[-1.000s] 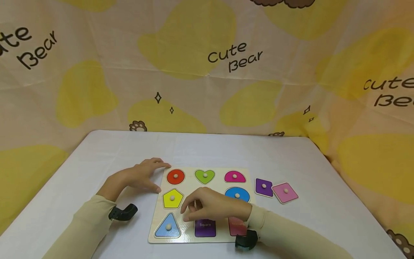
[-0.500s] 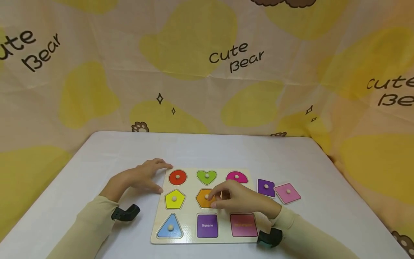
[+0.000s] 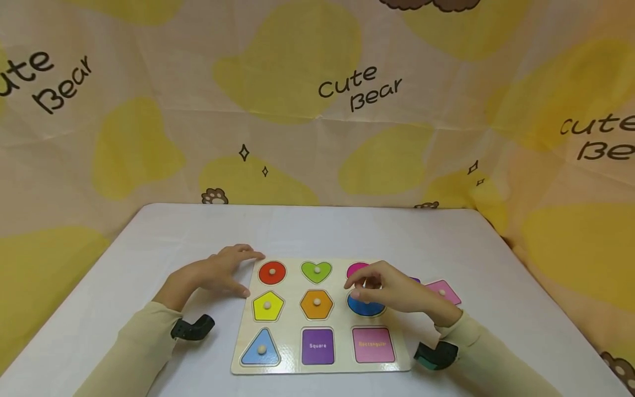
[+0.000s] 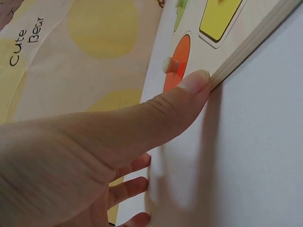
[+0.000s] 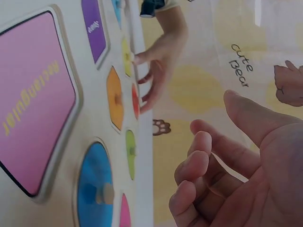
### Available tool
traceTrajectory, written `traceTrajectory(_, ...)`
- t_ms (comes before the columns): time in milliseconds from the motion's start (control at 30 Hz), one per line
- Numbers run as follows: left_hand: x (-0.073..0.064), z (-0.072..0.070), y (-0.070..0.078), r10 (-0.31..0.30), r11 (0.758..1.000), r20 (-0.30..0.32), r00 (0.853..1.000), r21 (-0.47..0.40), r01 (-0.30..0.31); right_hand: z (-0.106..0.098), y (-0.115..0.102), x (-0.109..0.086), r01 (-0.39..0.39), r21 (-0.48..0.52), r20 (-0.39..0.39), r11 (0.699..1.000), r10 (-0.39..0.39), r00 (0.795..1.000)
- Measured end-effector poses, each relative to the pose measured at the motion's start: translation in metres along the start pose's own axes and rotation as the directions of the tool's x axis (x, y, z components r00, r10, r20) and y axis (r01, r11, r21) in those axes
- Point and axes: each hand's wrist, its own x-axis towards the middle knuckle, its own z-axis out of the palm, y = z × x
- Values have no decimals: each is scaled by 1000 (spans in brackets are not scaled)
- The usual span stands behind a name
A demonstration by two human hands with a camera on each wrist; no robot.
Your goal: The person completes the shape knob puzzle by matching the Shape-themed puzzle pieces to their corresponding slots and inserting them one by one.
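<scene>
A wooden peg puzzle board (image 3: pixel 292 331) lies on the white table, and my left hand (image 3: pixel 218 272) rests at its left edge, the thumb touching the rim. Over the blue oval piece (image 3: pixel 366 307) and the magenta half-circle (image 3: pixel 356 269) hovers my right hand (image 3: pixel 389 286), fingers bent loosely with nothing between them. Right of the board lie a pink piece (image 3: pixel 448 290) and a purple square piece (image 3: pixel 415 280), the latter mostly hidden behind the right hand. The square recess (image 3: pixel 318 353) and the rectangular recess (image 3: pixel 373 352) hold no knobbed piece.
Other knobbed pieces sit in the board: a red circle (image 3: pixel 272 272), a green heart (image 3: pixel 316 271), a yellow pentagon (image 3: pixel 268 306), an orange hexagon (image 3: pixel 316 304) and a blue triangle (image 3: pixel 261 348). A patterned cloth (image 3: pixel 278 121) hangs behind the table.
My right hand has moved right across the board, from beside the yellow pentagon, past the orange hexagon, to above the blue oval. The left hand stays at the board's left edge.
</scene>
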Motion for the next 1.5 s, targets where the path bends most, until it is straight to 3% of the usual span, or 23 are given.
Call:
traceTrajectory(333,1,1,-3,3,1000,-12,1000,-6,-3,-31,18,-3,-37,33,23,999,36,999)
traceTrajectory(600,3,1,-4,24,1000,-22,999,-11,-24,-62,41,-11,-70,27,-15,997,70,997)
traceTrajectory(833,3,-1,-3,24,1000,-19,1000,-6,-24,-84,54,-24,-132,-21,52,991,132,990)
traceTrajectory(1133,2,-2,-4,26,1000,-13,1000,3,-26,-92,61,-31,-277,-77,68,958,282,957)
traceTrajectory(1500,2,0,-2,18,1000,-7,1000,-5,-18,-93,78,-39,-302,-72,88,951,308,947)
